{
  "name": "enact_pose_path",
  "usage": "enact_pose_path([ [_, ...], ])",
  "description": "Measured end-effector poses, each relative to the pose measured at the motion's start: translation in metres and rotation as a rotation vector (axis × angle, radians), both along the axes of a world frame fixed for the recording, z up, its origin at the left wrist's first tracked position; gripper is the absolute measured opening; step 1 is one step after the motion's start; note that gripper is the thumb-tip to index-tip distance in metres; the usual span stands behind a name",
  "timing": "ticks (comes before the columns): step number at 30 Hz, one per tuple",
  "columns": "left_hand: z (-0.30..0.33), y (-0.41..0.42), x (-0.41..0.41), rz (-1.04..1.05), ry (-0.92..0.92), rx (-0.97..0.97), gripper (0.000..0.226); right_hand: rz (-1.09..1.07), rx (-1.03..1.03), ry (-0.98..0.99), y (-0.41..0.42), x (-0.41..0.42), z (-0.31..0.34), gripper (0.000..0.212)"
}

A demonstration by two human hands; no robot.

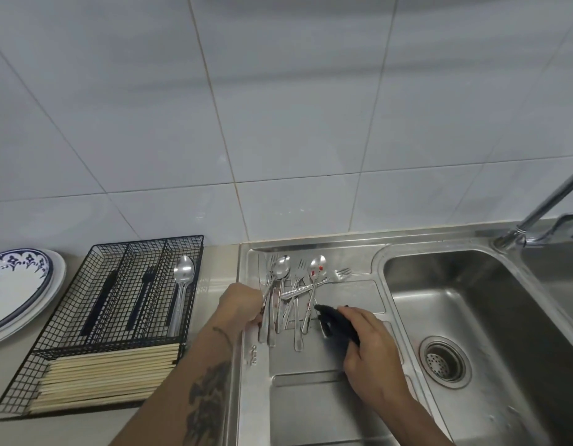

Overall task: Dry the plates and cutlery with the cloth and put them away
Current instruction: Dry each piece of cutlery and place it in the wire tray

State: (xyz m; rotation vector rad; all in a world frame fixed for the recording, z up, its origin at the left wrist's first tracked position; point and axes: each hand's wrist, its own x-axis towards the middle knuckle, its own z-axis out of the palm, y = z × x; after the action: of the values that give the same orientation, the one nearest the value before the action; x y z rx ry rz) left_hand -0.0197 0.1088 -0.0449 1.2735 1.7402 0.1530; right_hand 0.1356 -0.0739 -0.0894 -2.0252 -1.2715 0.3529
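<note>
Several steel spoons and forks (296,284) lie in a loose pile on the sink's draining board (314,403). My left hand (241,304) grips the handle of one spoon (278,272) at the pile's left edge. My right hand (372,352) holds a dark cloth (335,320) just right of the pile. A black wire cutlery tray (118,310) stands on the counter to the left, with one spoon (182,284) in its right slot and dark pieces in the others. Stacked plates (18,291), the top one blue-patterned, sit at the far left.
A bundle of wooden chopsticks (108,375) fills the tray's front section. The sink basin (472,317) with its drain (444,362) lies to the right, and the tap (536,214) rises at the back right. A tiled wall stands behind.
</note>
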Motion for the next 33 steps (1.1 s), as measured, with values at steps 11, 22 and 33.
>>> enact_pose_path([
  [11, 0.022, -0.044, -0.044, -0.042, -0.129, -0.025, 0.014, 0.114, 0.162, -0.009, -0.008, -0.037, 0.043, 0.069],
  [22, 0.062, -0.145, -0.064, -0.389, 0.010, 0.446, 0.016, 0.225, 0.001, -0.503, -0.048, -0.072, 0.044, 0.082],
  [33, 0.070, -0.171, -0.068, -0.415, 0.009, 0.724, 0.008, 0.074, 0.063, -0.499, -0.075, -0.060, 0.061, 0.071],
])
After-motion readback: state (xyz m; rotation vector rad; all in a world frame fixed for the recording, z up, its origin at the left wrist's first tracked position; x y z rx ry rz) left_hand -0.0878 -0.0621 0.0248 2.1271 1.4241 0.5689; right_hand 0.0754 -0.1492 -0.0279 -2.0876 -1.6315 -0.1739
